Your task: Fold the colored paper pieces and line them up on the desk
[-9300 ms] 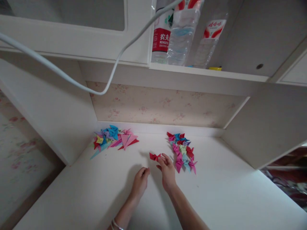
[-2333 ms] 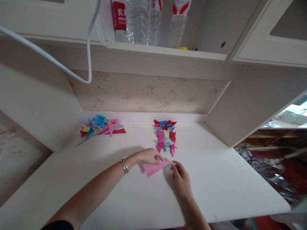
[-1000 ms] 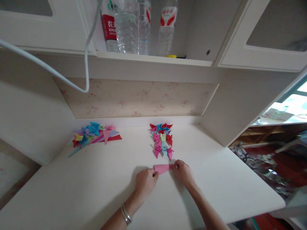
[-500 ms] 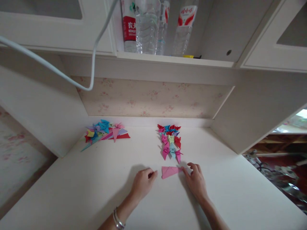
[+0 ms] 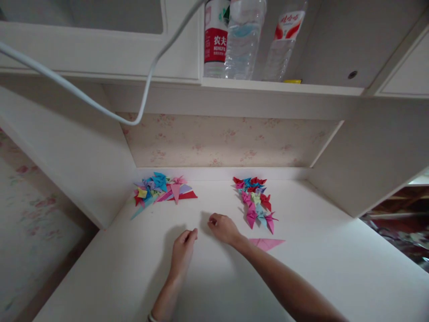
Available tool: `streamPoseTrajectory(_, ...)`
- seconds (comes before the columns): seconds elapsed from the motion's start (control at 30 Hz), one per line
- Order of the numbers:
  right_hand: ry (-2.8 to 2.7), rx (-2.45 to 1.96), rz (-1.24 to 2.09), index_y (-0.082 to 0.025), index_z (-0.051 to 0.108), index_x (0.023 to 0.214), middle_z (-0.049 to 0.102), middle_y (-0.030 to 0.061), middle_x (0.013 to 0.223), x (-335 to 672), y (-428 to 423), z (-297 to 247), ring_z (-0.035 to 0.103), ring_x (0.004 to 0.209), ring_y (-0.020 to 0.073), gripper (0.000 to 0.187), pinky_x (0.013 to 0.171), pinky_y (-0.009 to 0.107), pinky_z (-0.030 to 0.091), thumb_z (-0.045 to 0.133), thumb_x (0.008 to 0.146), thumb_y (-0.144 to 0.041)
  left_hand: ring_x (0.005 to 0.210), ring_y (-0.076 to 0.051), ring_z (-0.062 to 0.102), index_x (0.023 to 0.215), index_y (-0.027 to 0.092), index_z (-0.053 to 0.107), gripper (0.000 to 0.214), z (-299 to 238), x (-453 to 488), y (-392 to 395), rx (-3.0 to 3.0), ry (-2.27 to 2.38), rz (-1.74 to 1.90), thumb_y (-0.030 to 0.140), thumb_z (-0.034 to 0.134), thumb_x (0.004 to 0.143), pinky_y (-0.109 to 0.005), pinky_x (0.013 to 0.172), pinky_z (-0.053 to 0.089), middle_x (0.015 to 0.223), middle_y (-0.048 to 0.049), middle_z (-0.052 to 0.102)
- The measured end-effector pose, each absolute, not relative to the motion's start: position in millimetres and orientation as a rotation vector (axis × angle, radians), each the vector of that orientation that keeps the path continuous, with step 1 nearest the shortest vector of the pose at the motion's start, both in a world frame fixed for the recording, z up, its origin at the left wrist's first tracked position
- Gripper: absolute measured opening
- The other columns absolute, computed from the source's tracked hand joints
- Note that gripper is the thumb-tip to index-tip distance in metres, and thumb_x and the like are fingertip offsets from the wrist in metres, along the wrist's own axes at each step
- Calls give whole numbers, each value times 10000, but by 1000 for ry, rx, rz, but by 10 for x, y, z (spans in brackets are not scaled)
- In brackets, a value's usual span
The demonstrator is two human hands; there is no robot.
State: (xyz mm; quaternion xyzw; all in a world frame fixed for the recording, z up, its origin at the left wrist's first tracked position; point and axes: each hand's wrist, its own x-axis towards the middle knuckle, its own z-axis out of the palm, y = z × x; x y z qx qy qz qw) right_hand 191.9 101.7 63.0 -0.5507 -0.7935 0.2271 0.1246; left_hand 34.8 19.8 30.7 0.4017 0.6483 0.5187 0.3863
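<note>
My left hand (image 5: 182,252) hovers over the white table with its fingers curled in and the thumb against them; nothing shows in it. My right hand (image 5: 221,228) is to its right and a little farther forward, fingers also curled, with nothing visible in them. A folded pink paper piece (image 5: 268,243) lies on the table, partly covered by my right forearm. Beyond it, folded paper cranes (image 5: 256,201) in pink, red, blue and pale green stand in close rows. At the back left is a pile of paper cranes and folded strips (image 5: 159,188), apart from both hands.
The white table (image 5: 134,268) ends at a floral back panel (image 5: 214,138). Above it, a shelf (image 5: 328,89) holds plastic bottles (image 5: 243,40). A white cable (image 5: 100,107) hangs at upper left. Side panels close off the left and right.
My right hand has let go of the folded pink paper and moved left, toward my left hand. My left hand has shifted slightly left. The view has turned a little to the left.
</note>
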Motion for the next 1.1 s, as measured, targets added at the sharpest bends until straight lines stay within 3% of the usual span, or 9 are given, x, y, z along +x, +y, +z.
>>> streamPoseTrajectory(0.1,-2350,-1595,691,-204,648,1055,702,68,1055,1223,1330,595,644,975,203,281,790,274,444,490,855,-323,473,-85,326,601,181,500,442,279,377,216,933,1596,1375,594,600,725,-213,452,243,520,60,378)
streamPoseTrajectory(0.23,-2367,-1640,685,-167,574,1180,664,122,1136,480,1654,556,642,1004,254,402,775,340,493,504,855,-393,397,-59,186,596,217,370,487,271,435,213,587,1407,1336,640,593,692,-211,397,131,468,102,250)
streamPoseTrajectory(0.37,-2357,-1703,626,-119,512,1245,600,188,1205,107,1826,539,626,1034,298,465,784,415,514,550,852,-364,403,-44,159,630,210,397,499,310,479,206,505,1318,1327,665,597,673,-203,397,103,499,106,247)
streamPoseTrajectory(0.53,-2322,-1686,602,-143,548,1219,598,136,1208,93,1874,508,618,1026,241,356,852,425,503,529,912,-322,417,-41,162,615,209,368,512,327,466,216,527,1306,1318,675,569,683,-200,403,111,510,100,236)
streamPoseTrajectory(0.67,-2219,-1625,615,-132,634,1116,644,180,1127,292,1815,537,640,990,266,287,832,389,489,450,905,-196,426,-37,215,626,195,404,460,296,451,239,583,1329,1315,605,603,686,-188,402,127,543,86,292)
streamPoseTrajectory(0.8,-2060,-1499,659,-189,661,1062,675,108,1084,683,1659,598,623,1009,224,306,875,325,446,392,921,-221,406,-30,222,614,189,412,430,269,425,266,615,1348,1365,557,621,691,-183,391,122,527,92,291)
streamPoseTrajectory(0.87,-1975,-1443,721,-207,669,1024,688,66,1021,953,1530,610,632,942,187,298,828,274,452,395,918,-259,385,-23,219,636,190,418,417,269,401,269,619,1320,1411,552,616,699,-183,379,113,540,94,315)
streamPoseTrajectory(0.97,-1866,-1396,857,-193,665,997,671,29,819,1398,1248,572,617,667,141,331,617,230,460,374,919,-330,369,-16,245,713,191,452,391,287,365,262,625,1277,1503,553,600,729,-176,363,127,591,90,378)
streamPoseTrajectory(1.1,-1736,-1354,1037,-162,663,979,487,-40,530,1914,743,407,452,439,112,407,432,217,348,379,914,-446,372,-13,291,910,192,541,411,326,363,239,649,1303,1566,540,641,715,-166,350,161,648,88,414)
